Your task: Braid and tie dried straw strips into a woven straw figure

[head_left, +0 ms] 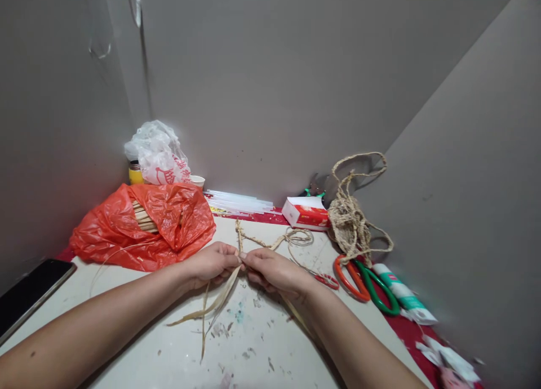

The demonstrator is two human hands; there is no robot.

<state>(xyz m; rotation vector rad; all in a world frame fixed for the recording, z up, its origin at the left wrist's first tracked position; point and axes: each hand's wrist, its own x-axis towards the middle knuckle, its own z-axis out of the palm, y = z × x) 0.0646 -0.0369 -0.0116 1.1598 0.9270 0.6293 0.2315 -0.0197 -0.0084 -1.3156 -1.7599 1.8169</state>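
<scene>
My left hand [213, 263] and my right hand [274, 272] meet at the middle of the white table [127, 299], both pinched on pale dried leaf strips [220, 303]. The loose strip ends trail toward me over the tabletop. Beyond my fingertips a braided cord of the same straw [253, 239] runs away from me and curls to the right.
A red plastic bag with wooden sticks [147, 225] lies at the left, a white bag [158, 152] and yellow jar [136, 175] behind it. A dark phone [29, 290] lies at far left. Right side: red-white box [306, 213], twine bundle [353, 220], orange and green scissors [366, 279], glue tube [403, 293].
</scene>
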